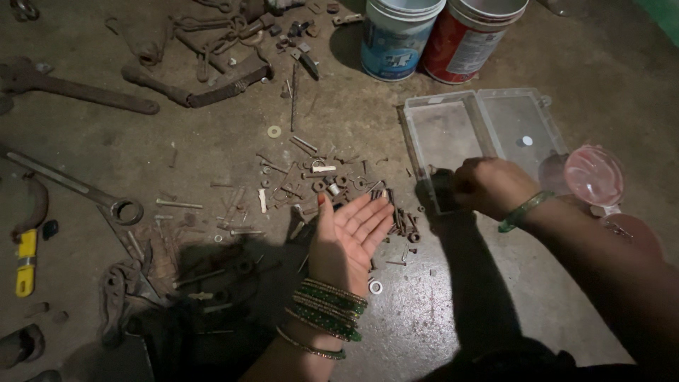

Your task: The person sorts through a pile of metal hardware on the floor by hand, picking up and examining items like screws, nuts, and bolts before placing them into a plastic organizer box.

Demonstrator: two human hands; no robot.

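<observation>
My left hand [349, 237] lies palm up and flat, fingers together, over a scatter of rusty bolts, nuts and washers [322, 180] on the concrete floor; nothing rests on the palm. Green bangles circle that wrist. My right hand [488, 185], with one green bangle, reaches to the near left corner of an open clear plastic compartment box [488, 124], fingers curled down at the box's edge. What the fingers hold is hidden.
Two paint buckets [396, 35] stand at the back. Large rusty wrenches [78, 92] and chain parts lie at the left, a ring spanner [117, 209] nearer, a yellow-handled tool [25, 262] at the far left. A pink round lid [594, 175] sits right of the box.
</observation>
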